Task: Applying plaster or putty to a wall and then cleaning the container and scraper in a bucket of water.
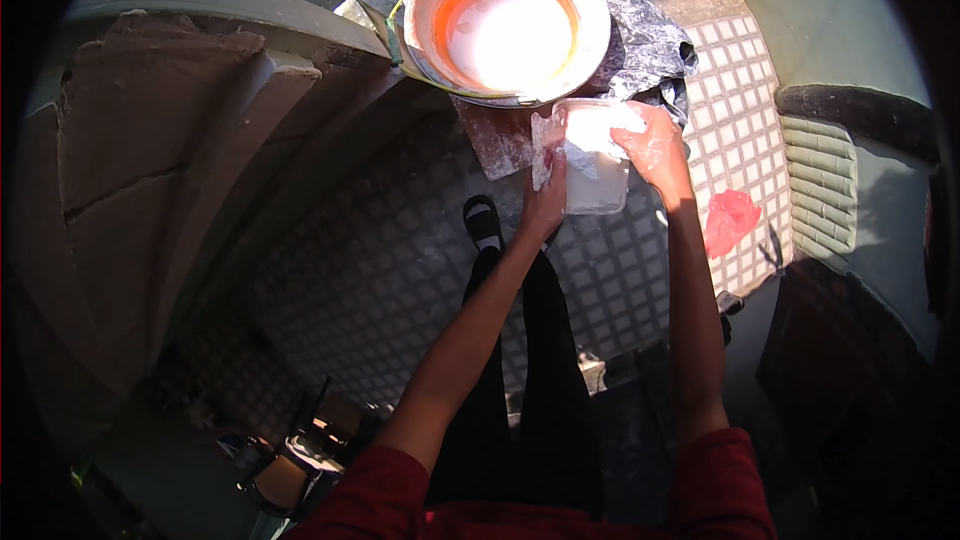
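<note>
both arms stretched out straight ahead, left hand (545, 195) gripping the side of a translucent white plastic tub (597, 155), right hand (652, 145) clamped over its top edge, tub held just below the big orange-and-white round basin (508, 22), above the tiled floor (400, 270)

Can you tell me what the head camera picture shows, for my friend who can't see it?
Two hands, left hand and right hand, hold a white square tub smeared with white paste, just below a big orange bucket of white liquid. The person in red sleeves stands on a tiled floor, with a pink scrap at right.
</note>
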Available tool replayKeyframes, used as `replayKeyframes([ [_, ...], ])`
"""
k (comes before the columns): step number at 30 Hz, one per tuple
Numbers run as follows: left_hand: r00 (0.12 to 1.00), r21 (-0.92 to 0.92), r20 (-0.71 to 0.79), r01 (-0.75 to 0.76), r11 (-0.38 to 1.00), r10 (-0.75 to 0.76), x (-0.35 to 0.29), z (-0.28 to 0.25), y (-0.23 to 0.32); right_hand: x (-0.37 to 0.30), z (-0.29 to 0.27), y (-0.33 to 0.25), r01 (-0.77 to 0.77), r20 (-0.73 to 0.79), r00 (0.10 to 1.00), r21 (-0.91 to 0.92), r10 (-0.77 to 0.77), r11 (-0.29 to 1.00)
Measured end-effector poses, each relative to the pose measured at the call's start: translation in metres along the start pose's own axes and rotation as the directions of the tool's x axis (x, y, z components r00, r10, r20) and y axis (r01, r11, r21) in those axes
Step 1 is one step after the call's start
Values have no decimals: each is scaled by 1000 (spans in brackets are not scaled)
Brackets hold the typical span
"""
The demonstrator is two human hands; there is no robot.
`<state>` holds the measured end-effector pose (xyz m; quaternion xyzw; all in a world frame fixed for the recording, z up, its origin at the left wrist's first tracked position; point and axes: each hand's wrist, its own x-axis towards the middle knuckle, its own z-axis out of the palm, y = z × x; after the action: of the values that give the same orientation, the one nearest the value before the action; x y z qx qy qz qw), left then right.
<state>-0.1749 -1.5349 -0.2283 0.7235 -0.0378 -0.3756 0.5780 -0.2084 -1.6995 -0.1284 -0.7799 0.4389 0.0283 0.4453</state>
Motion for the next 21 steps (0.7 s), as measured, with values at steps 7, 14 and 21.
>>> replayKeyframes([
  [7, 997, -46, 45, 67, 997, -65, 0, -3, 3, -9, 31, 12, 248, -80, 961, -171, -265, 953],
  [14, 999, -60, 46, 32, 998, -29, 2, -12, -8, -19, 45, 11, 201, -109, 969, -187, -223, 962],
  [21, 999, 19, -51, -18, 1000, 19, -1, -10, -11, -33, 59, 31, 412, -171, 881, -184, -441, 893],
])
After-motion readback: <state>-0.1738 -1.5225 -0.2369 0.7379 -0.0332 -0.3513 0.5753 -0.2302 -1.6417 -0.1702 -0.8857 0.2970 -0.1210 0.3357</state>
